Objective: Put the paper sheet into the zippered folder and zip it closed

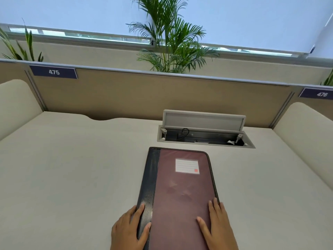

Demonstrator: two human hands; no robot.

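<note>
A maroon zippered folder [180, 188] with a black spine and a white lined label lies closed and flat on the cream desk [72, 168], its long side running away from me. My left hand [128, 230] rests on the black spine at the near left edge, thumb on the cover. My right hand [217, 226] lies flat on the near right part of the cover, fingers reaching the zipper edge. No paper sheet is in sight. The zipper pull is not visible.
Behind the folder a cable box [205, 136] is sunk into the desk with its grey lid raised. A tan partition [144, 94] with labels 475 and 476 closes off the back. Cream side dividers stand left and right. Palm plants rise beyond the partition.
</note>
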